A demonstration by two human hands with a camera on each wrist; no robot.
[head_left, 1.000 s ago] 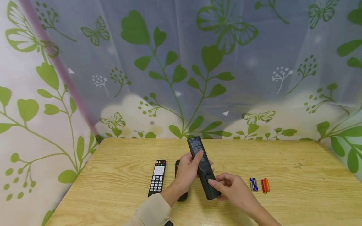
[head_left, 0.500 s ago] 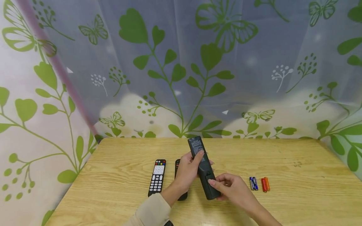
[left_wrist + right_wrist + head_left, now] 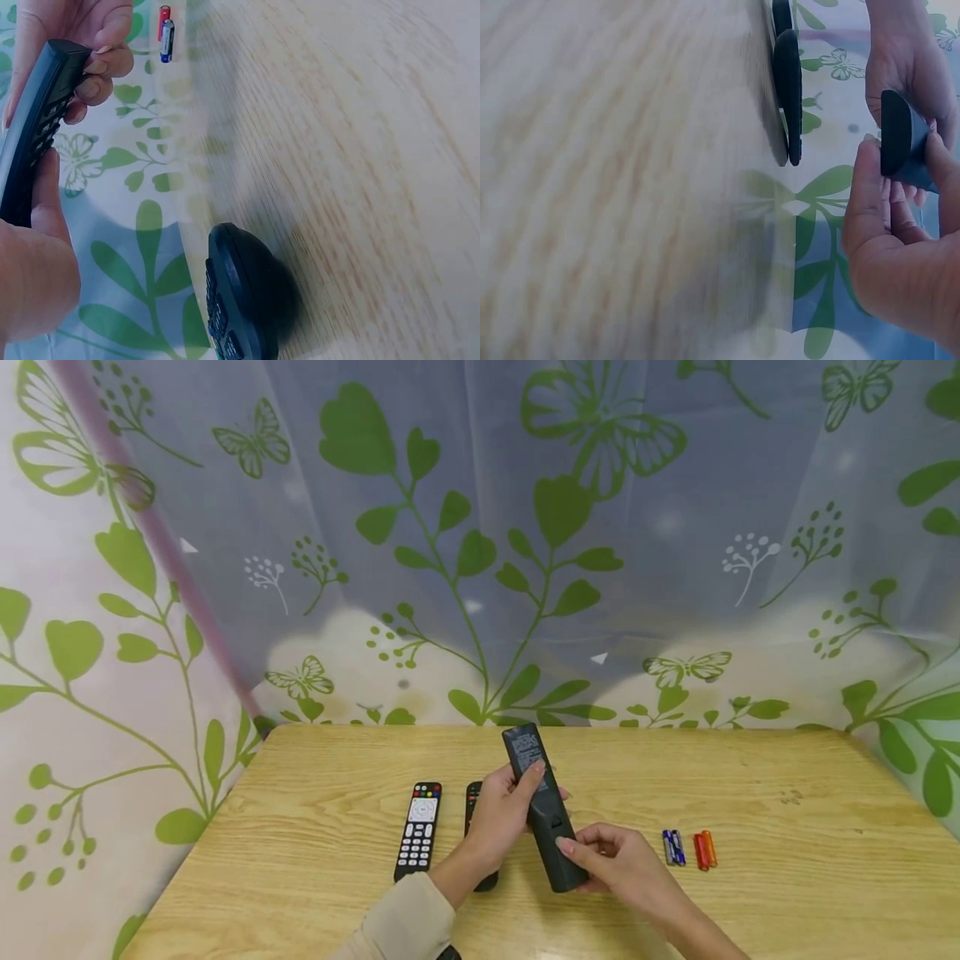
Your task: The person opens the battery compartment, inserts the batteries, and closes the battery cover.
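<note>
A black remote control (image 3: 546,802) is held back side up, tilted over the table, with printed text near its far end. My left hand (image 3: 497,810) grips its middle, thumb on the back. At the near end my right hand (image 3: 630,864) pinches it, the thumb pressing on the battery cover (image 3: 557,860) just below a small notch. In the left wrist view the remote's keys (image 3: 46,124) face down, with left fingers beneath. The right wrist view shows the rounded near end (image 3: 897,135) between my right thumb and fingers.
On the wooden table (image 3: 787,810), a remote with white keys (image 3: 416,835) and another black remote (image 3: 487,883) lie left of my hands. Two blue batteries (image 3: 673,847) and two red-orange ones (image 3: 705,850) lie to the right. A dark object (image 3: 448,953) shows at the bottom edge. A patterned curtain (image 3: 450,568) hangs behind.
The battery cover's outline beside my right thumb, visible before, no longer shows; the surface there looks flush and the notch stands out. Both hands keep their hold on the remote, nearly still.
</note>
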